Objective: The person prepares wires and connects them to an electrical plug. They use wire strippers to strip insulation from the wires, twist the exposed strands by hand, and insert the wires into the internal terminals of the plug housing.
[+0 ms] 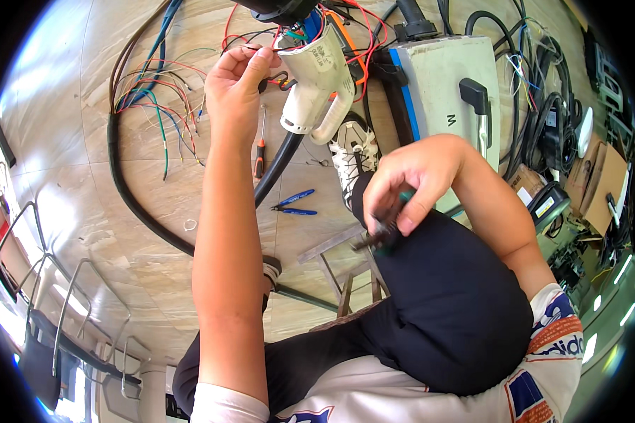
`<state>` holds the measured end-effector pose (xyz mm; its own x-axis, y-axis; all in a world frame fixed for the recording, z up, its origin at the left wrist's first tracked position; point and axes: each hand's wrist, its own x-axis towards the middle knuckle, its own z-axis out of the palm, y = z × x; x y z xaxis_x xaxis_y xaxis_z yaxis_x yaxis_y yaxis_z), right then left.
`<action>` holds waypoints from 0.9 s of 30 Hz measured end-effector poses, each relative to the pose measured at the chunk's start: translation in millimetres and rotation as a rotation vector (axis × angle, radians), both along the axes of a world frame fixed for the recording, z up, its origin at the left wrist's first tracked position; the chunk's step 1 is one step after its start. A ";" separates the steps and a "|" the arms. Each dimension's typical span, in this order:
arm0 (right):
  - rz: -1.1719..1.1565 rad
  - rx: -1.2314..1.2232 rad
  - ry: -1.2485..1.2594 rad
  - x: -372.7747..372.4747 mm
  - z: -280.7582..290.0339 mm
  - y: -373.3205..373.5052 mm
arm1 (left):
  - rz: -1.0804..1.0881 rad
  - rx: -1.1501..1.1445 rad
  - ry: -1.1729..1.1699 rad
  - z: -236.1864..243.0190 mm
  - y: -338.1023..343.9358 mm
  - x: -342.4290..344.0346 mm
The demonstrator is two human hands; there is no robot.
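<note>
My left hand (243, 74) is closed in a pinch on a thin dark wire (283, 49) at the open upper end of a white charging-gun housing (316, 74). Colored wires crowd that opening, beneath a black part (279, 8). A thick black cable (279, 166) leaves the housing's lower end. Over my right thigh, my right hand (416, 187) grips a dark pliers-like tool with green parts (383, 229); motion blur hides its exact kind. Blue-handled cutters (294, 204) and an orange-and-black screwdriver (259, 156) lie on the floor between my arms.
A pale metal box (441, 92) with a black handle stands right of the housing, an orange device (349, 46) beside it. Left, a black cable (114, 151) fans into loose colored wires (169, 106). Coiled cables (550, 92) and cardboard (600, 187) lie far right; metal-framed chairs (70, 317) stand lower left.
</note>
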<state>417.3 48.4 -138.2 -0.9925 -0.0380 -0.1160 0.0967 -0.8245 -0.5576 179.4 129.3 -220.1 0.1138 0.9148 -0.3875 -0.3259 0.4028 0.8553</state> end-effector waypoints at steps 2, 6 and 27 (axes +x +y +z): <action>0.045 -0.067 0.022 -9.3 5.0 -4.4 | -0.006 0.005 0.009 -0.5 -1.2 -2.5; 0.160 -0.221 0.034 -27.4 -9.5 -19.3 | -0.003 -0.008 0.007 0.2 -1.4 -1.9; -0.667 -0.265 -0.590 -30.3 20.4 29.8 | -0.009 -0.016 -0.010 6.7 -4.1 -6.4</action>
